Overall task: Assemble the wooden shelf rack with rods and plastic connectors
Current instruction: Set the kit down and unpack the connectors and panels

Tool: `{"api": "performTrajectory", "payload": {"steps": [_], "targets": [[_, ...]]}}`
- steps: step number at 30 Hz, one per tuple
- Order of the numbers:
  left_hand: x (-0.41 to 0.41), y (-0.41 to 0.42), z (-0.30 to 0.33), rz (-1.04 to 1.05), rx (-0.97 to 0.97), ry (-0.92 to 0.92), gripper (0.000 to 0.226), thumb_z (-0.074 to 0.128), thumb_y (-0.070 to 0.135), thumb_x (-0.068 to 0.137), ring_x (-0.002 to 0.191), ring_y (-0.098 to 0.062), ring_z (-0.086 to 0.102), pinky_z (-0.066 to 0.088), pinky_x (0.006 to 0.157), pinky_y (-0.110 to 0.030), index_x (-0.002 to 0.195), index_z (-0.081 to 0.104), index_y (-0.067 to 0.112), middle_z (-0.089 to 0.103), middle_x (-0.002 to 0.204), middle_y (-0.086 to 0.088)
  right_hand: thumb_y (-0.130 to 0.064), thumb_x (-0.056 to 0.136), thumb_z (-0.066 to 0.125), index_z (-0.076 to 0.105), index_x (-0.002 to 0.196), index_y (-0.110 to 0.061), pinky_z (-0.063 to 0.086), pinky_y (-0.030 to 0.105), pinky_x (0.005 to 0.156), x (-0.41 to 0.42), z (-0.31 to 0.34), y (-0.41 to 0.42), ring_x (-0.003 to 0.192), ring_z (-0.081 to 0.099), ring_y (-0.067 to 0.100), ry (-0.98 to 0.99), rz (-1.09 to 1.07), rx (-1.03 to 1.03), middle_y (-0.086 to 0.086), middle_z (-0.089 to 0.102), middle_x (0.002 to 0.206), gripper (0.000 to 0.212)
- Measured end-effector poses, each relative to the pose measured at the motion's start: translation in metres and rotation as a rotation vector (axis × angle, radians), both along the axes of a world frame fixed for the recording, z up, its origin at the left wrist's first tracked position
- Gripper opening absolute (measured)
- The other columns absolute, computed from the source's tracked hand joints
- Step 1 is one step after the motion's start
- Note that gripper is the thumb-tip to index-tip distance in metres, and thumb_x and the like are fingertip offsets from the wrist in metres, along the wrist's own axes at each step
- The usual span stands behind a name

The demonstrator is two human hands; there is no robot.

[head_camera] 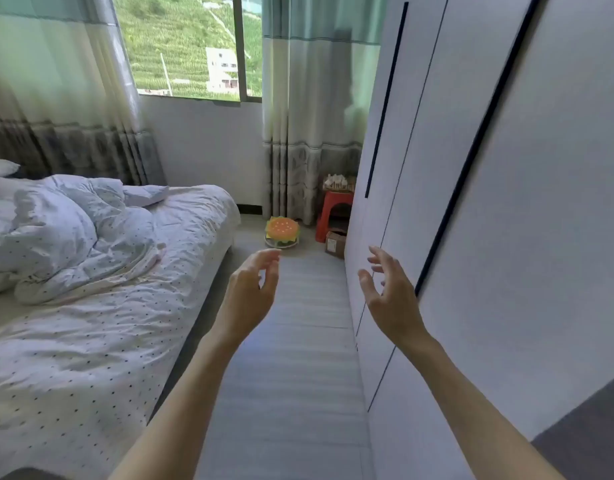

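Facing grey floor [291, 341], bed [90, 306], wardrobe [506, 202]

Your left hand [251, 292] and right hand [390, 294] are bare. Your forearms show no sleeves. You wear no rings or watch.

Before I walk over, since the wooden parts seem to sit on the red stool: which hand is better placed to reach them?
Probably right. The right hand is open beside the wardrobe, on the red stool's side; the left hand is nearer the bed.

A home bedroom: an unmade bed [108, 271] on the left, curtains [316, 116] at the far window [187, 46], wardrobe doors [506, 202] on the right.
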State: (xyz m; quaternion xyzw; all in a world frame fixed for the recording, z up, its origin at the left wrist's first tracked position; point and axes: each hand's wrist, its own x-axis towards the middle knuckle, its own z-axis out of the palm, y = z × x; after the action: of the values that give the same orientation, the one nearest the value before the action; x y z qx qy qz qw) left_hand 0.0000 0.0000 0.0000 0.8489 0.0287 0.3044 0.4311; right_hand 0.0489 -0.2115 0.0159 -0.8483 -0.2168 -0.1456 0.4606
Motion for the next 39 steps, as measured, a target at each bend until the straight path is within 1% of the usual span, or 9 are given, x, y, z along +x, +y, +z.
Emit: {"api": "performTrajectory", "payload": {"steps": [4,6,10,16,22,24,27,30,39], "targets": [[0.065,0.046,-0.013,0.023,-0.011,0.073,0.026,0.047,0.014,0.096,0.092,-0.004,0.057,0.043,0.073,-0.004,0.119,0.06,0.011,0.061,0.109,0.006,-0.018,0.095,0.05,0.042,0.136,-0.014,0.042,0.027,0.09,0.073,-0.006,0.033,0.107,0.052,0.011,0.035,-0.037,-0.011,0.002,0.053,0.124,0.042],[0.101,0.067,-0.017,0.013,-0.009,0.087,0.025,0.047,0.013,0.096,0.092,-0.004,0.058,0.042,0.069,0.0,0.118,0.06,0.011,0.061,0.108,0.007,-0.018,0.095,0.049,0.042,0.136,-0.015,0.044,0.028,0.09,0.108,-0.011,0.052,0.107,0.053,0.013,0.08,-0.039,0.022,0.001,0.054,0.122,0.041],[0.173,0.101,-0.023,0.007,-0.021,0.125,0.024,0.048,0.014,0.096,0.094,-0.006,0.058,0.042,0.067,-0.002,0.117,0.06,0.012,0.061,0.106,0.007,-0.019,0.095,0.049,0.043,0.135,-0.02,0.043,0.025,0.088,0.178,-0.024,0.086,0.105,0.053,0.01,0.149,-0.029,0.062,-0.004,0.054,0.117,0.04],[0.292,0.132,-0.033,-0.008,-0.06,0.196,0.026,0.048,0.015,0.096,0.096,-0.005,0.057,0.042,0.069,0.0,0.12,0.058,0.013,0.062,0.107,0.006,-0.019,0.096,0.048,0.043,0.134,-0.02,0.044,0.026,0.089,0.293,-0.041,0.121,0.102,0.054,0.008,0.225,-0.02,0.045,-0.007,0.054,0.112,0.039],[0.428,0.169,-0.041,0.01,-0.07,0.228,0.026,0.047,0.014,0.097,0.098,-0.012,0.059,0.042,0.074,-0.012,0.12,0.058,0.013,0.063,0.107,0.002,-0.019,0.096,0.047,0.043,0.135,-0.019,0.043,0.024,0.087,0.439,-0.051,0.157,0.099,0.053,0.006,0.238,0.006,0.044,-0.009,0.054,0.11,0.039],[0.473,0.181,-0.037,0.031,-0.066,0.23,0.025,0.047,0.015,0.097,0.097,-0.011,0.059,0.042,0.072,-0.008,0.119,0.059,0.013,0.064,0.106,0.004,-0.019,0.096,0.048,0.044,0.134,-0.019,0.042,0.023,0.086,0.489,-0.048,0.169,0.098,0.053,0.004,0.248,0.031,0.053,-0.009,0.055,0.107,0.038],[0.539,0.198,-0.028,0.002,-0.053,0.242,0.025,0.046,0.015,0.097,0.098,-0.01,0.059,0.041,0.07,-0.001,0.118,0.059,0.014,0.063,0.106,0.005,-0.02,0.096,0.048,0.045,0.134,-0.021,0.041,0.016,0.084,0.562,-0.039,0.189,0.097,0.053,-0.003,0.256,0.042,0.077,-0.012,0.055,0.105,0.038],[0.601,0.22,-0.023,0.002,-0.056,0.256,0.025,0.046,0.014,0.097,0.097,-0.01,0.058,0.041,0.07,-0.002,0.118,0.059,0.014,0.063,0.104,0.005,-0.021,0.096,0.048,0.045,0.133,-0.021,0.039,0.007,0.078,0.629,-0.035,0.21,0.095,0.052,-0.008,0.276,0.057,0.081,-0.013,0.056,0.103,0.037],[0.81,0.275,-0.051,-0.065,-0.092,0.303,0.023,0.046,0.016,0.097,0.098,-0.012,0.06,0.042,0.074,-0.01,0.115,0.06,0.016,0.064,0.107,0.001,-0.02,0.096,0.049,0.049,0.13,-0.02,0.04,0.002,0.073,0.828,-0.06,0.265,0.094,0.053,-0.007,0.288,0.034,0.058,-0.018,0.056,0.098,0.034]]}}
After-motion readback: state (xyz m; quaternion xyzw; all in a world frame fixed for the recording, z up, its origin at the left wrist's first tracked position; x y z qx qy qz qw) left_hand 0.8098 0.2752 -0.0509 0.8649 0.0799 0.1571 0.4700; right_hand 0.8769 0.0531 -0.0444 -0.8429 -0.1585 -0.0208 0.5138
